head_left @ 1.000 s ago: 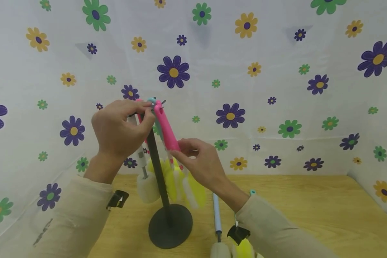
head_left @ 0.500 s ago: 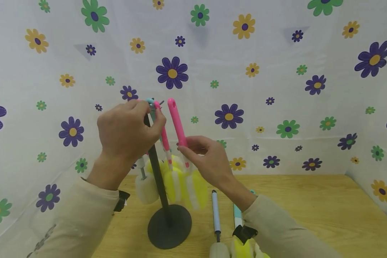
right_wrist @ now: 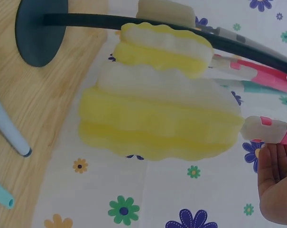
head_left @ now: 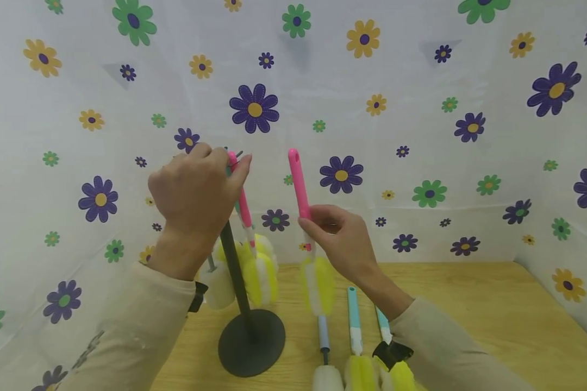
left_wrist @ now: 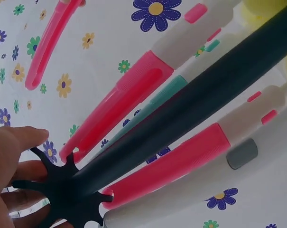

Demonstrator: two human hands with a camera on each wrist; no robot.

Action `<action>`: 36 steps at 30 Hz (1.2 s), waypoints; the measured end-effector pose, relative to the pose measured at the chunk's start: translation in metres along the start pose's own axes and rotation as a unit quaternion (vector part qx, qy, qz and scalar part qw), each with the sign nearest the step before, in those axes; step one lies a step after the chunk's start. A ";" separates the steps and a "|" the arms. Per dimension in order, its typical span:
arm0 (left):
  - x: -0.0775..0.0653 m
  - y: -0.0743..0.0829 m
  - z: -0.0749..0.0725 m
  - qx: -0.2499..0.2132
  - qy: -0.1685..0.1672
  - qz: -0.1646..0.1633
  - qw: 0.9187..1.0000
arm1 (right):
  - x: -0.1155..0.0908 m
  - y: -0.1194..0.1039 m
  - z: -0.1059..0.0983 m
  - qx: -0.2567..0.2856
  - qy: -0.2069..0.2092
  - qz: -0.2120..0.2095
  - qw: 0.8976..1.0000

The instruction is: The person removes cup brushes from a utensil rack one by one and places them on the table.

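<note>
My right hand point(head_left: 344, 239) pinches the lower part of a pink-handled bottle brush point(head_left: 300, 184), held upright to the right of a black hook stand point(head_left: 235, 271). The brush's yellow-and-white sponge head point(right_wrist: 157, 121) points down. At the stand's top, my left hand point(head_left: 193, 187) grips the hooks, with thumb and fingers around the prongs in the left wrist view. From those hooks hang a pink-handled brush point(left_wrist: 119, 109), a teal-handled brush point(left_wrist: 169, 92), another pink-handled one point(left_wrist: 171, 164) and a white-handled brush point(left_wrist: 190, 190).
The stand's round base point(head_left: 251, 342) rests on a wooden table point(head_left: 460, 304). At the front lie a blue-handled brush point(head_left: 324, 334) and two teal-handled brushes, one point(head_left: 354, 320) left of the other point(head_left: 383, 326). A flower-print sheet point(head_left: 303, 81) rises behind.
The pink-handled brush in my right hand has come off the stand's hook and moved right, away from it. My left hand stays at the stand's top.
</note>
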State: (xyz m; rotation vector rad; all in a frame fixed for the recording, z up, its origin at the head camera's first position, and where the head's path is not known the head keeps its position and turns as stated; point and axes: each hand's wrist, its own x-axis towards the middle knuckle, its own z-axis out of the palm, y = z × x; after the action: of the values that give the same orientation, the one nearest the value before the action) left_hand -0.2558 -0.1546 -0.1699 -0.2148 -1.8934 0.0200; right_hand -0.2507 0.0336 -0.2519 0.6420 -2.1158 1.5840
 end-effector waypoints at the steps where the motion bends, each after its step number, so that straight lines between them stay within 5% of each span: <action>1: 0.000 0.001 0.001 0.001 0.004 -0.001 1.000 | -0.001 0.001 -0.001 0.000 0.002 0.003 1.000; 7: 0.000 0.004 0.005 0.002 0.015 -0.004 1.000 | -0.003 0.013 -0.012 -0.007 0.011 0.019 1.000; 11: 0.000 0.004 0.006 -0.001 0.018 -0.002 1.000 | -0.002 0.041 -0.024 -0.011 0.016 0.017 1.000; 19: 0.000 0.002 0.007 -0.014 0.029 -0.004 0.999 | -0.008 0.046 -0.064 -0.057 0.049 0.038 0.996; 25: 0.000 0.000 0.006 -0.022 0.038 -0.007 0.999 | -0.016 0.083 -0.098 -0.102 0.073 0.057 0.990; 36: 0.000 -0.010 0.004 -0.086 0.040 0.003 0.995 | -0.031 0.106 -0.142 -0.189 0.082 0.099 0.974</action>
State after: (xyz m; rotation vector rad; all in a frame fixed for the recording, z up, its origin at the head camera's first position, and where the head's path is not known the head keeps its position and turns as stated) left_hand -0.2614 -0.1637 -0.1700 -0.3339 -1.8163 -0.1473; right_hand -0.2804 0.1998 -0.3136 0.1719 -2.3193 1.2239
